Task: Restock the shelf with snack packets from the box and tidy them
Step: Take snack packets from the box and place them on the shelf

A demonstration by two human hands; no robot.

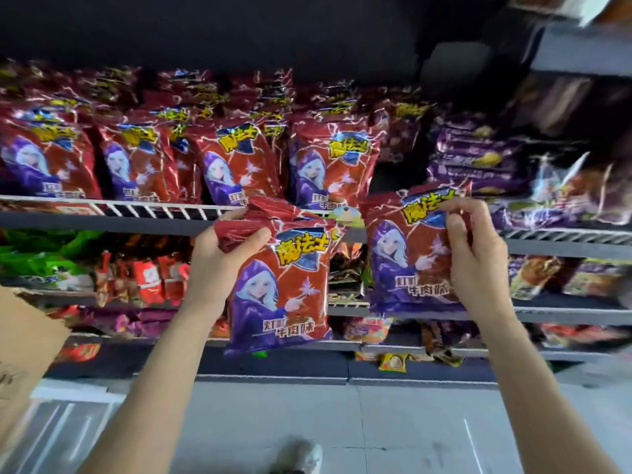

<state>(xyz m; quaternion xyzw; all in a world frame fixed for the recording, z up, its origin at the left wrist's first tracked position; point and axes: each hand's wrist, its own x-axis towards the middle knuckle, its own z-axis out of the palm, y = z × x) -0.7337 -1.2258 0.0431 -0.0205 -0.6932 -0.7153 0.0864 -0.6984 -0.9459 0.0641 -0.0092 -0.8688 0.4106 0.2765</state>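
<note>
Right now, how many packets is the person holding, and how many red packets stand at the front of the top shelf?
Packets in the left hand: 2, front packet and back packet
Packets in the right hand: 1, right packet
Front-row packets on the top shelf: 4, e.g.
Total: 7

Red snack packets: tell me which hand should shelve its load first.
Right, probably. The right hand pinches a single red packet directly below the dark gap beside the red rows. The left hand grips a bunch of packets lower, in front of full rows.
</note>
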